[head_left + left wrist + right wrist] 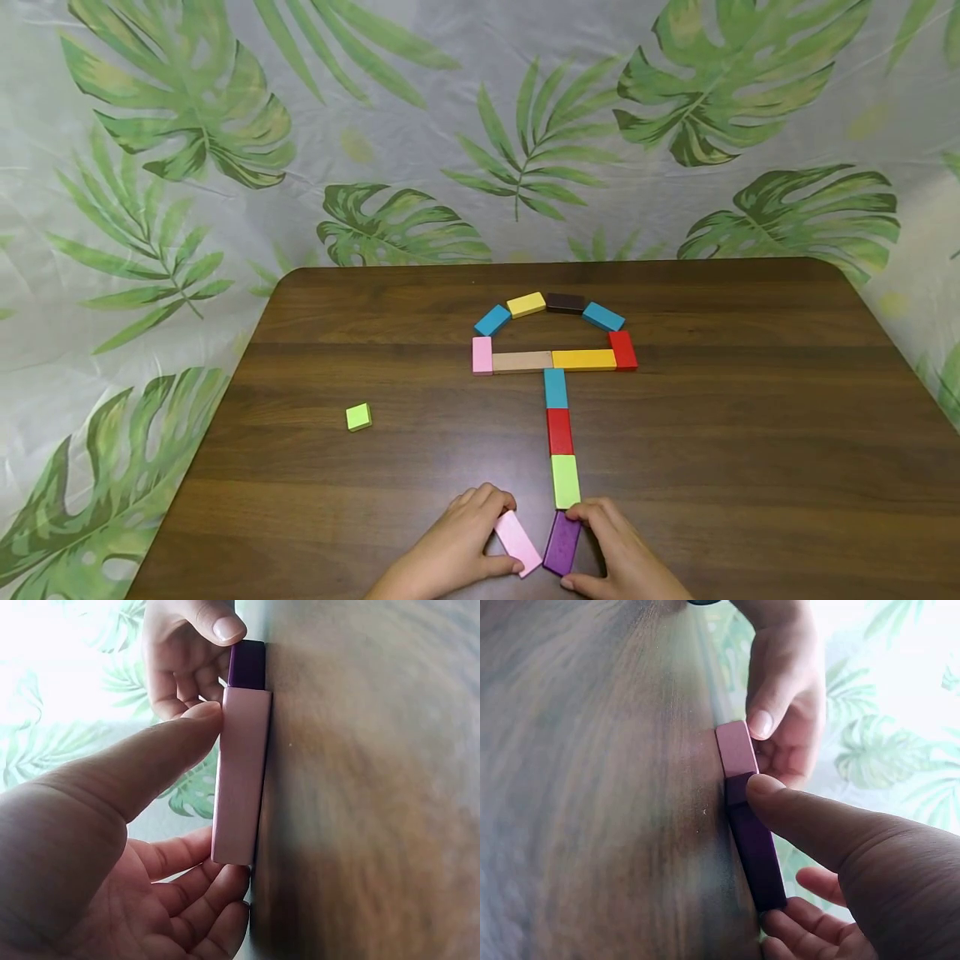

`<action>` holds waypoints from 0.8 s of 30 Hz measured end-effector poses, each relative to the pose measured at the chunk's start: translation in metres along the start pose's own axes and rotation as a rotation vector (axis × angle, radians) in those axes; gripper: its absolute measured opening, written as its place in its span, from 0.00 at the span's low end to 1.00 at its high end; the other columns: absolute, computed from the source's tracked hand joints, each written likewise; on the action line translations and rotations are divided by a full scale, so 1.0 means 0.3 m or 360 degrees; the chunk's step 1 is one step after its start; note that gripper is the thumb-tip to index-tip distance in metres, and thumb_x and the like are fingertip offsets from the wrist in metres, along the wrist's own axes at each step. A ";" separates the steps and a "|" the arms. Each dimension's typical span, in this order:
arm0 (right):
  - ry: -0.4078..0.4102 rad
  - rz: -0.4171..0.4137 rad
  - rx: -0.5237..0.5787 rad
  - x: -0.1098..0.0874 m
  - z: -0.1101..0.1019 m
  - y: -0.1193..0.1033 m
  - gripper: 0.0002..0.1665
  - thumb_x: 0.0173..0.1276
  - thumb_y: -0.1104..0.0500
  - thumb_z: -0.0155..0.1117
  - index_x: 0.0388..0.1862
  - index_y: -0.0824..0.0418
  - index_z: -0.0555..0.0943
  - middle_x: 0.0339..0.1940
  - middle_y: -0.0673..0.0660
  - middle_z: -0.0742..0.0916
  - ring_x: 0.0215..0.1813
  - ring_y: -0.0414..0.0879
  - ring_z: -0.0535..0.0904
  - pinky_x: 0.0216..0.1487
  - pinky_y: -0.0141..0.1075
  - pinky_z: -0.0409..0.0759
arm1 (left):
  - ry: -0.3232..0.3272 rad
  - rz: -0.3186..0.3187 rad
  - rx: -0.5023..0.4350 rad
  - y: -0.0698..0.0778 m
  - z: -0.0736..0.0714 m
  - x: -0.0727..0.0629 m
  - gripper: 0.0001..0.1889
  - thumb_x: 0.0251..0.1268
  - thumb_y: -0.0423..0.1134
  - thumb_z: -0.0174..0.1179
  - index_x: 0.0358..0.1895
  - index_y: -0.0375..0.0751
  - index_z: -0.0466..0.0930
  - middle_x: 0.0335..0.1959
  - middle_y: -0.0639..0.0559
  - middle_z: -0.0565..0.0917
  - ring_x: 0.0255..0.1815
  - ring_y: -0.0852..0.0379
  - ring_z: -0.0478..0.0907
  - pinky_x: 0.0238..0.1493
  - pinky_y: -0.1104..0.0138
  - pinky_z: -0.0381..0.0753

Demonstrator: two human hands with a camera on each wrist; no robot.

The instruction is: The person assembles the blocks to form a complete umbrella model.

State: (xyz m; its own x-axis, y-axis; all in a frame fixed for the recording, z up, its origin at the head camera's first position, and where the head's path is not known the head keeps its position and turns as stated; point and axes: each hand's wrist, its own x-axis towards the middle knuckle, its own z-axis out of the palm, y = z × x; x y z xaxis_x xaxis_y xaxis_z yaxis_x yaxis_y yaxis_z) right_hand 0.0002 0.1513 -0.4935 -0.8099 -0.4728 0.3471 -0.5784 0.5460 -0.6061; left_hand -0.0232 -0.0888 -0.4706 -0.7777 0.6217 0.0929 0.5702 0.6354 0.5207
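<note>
Near the front of the table, my left hand (459, 542) grips a light pink block (517, 543) by its ends, thumb at the near end and fingers at the far end. My right hand (621, 554) holds a purple block (562, 543) the same way. The near ends of these two blocks meet or almost meet, and the pink one slants away to the left. Above the purple block's far end lies a lime green block (566, 482). Both held blocks lie flat on the wood in the left wrist view, the pink block (244, 776) nearer the camera.
From the lime block a column runs away through a red block (559, 431) and a blue block (555, 388). It meets a row of a tan block (522, 362) and an orange-yellow block (583, 360), with an arch of several blocks above. A small lime block (358, 417) lies left.
</note>
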 end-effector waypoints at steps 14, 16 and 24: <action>0.0065 0.0154 -0.0006 0.013 -0.011 -0.018 0.37 0.42 0.48 0.76 0.50 0.57 0.71 0.50 0.47 0.71 0.49 0.39 0.65 0.42 0.38 0.72 | 0.0003 0.0024 0.0017 -0.008 -0.001 -0.002 0.27 0.44 0.54 0.67 0.44 0.44 0.70 0.37 0.61 0.70 0.38 0.66 0.65 0.42 0.70 0.68; 0.0082 0.0157 -0.0046 0.015 -0.012 -0.018 0.38 0.41 0.49 0.76 0.52 0.58 0.72 0.52 0.50 0.71 0.51 0.41 0.65 0.44 0.41 0.71 | 0.0009 0.0030 0.0013 -0.009 -0.001 -0.001 0.27 0.44 0.54 0.67 0.44 0.44 0.70 0.37 0.61 0.70 0.38 0.66 0.66 0.42 0.70 0.68; 0.0012 0.0178 -0.0076 0.014 -0.012 -0.004 0.41 0.43 0.50 0.75 0.57 0.58 0.71 0.61 0.52 0.71 0.59 0.45 0.64 0.50 0.46 0.68 | 0.0032 0.0039 -0.0012 -0.016 -0.001 0.003 0.25 0.48 0.53 0.65 0.46 0.44 0.70 0.39 0.60 0.71 0.40 0.65 0.67 0.43 0.70 0.68</action>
State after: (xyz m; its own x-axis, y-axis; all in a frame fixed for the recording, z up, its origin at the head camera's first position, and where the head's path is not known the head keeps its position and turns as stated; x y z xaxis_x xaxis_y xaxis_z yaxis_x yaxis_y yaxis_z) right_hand -0.0028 0.1510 -0.4888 -0.8704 -0.4017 0.2848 -0.4881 0.6275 -0.6066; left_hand -0.0267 -0.0915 -0.4728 -0.7688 0.6276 0.1225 0.5870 0.6166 0.5246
